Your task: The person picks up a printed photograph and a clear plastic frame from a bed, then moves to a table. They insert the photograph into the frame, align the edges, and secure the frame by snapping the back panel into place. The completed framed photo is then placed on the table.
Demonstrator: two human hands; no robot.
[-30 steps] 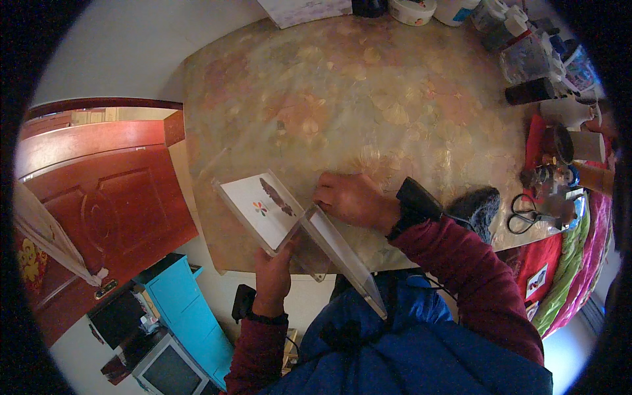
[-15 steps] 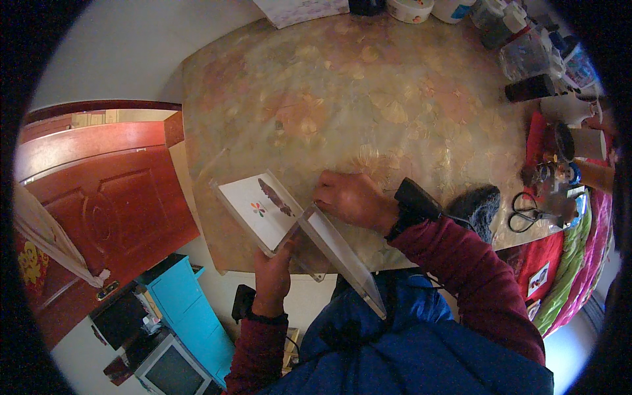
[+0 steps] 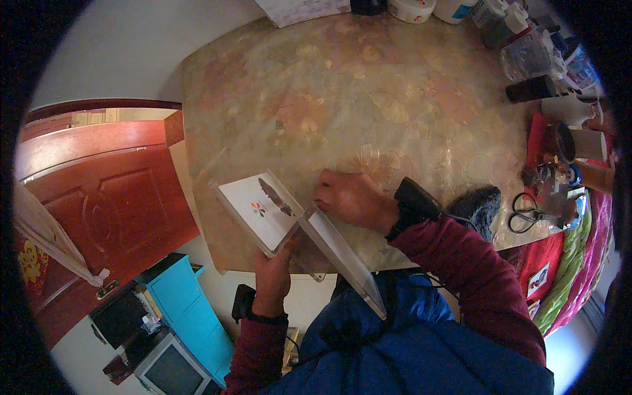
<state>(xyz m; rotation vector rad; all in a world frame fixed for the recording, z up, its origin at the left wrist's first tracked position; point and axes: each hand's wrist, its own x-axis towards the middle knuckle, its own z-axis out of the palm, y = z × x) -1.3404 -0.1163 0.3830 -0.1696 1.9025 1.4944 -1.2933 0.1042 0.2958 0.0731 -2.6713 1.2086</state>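
A shallow clear plastic case (image 3: 242, 220) lies at the table's near left, with a white card (image 3: 249, 205) in it that bears a small coloured petal design and a long brown shape. From its right corner, a second clear plastic panel (image 3: 342, 253) slants toward me, past the table's front edge. My left hand (image 3: 271, 280) grips the case's near corner, the thumb on its edge and the other fingers mostly hidden. Curled at the panel's far end is my right hand (image 3: 349, 197); its fingertips meet there, and what they pinch is hidden.
Beside my right wrist lies a dark fuzzy item (image 3: 477, 209), with black-handled scissors (image 3: 525, 212) farther right. Bottles and tubs (image 3: 526, 56) crowd the table's far right. A box (image 3: 303, 10) stands at the far edge. A blue cabinet (image 3: 184, 309) is at the lower left.
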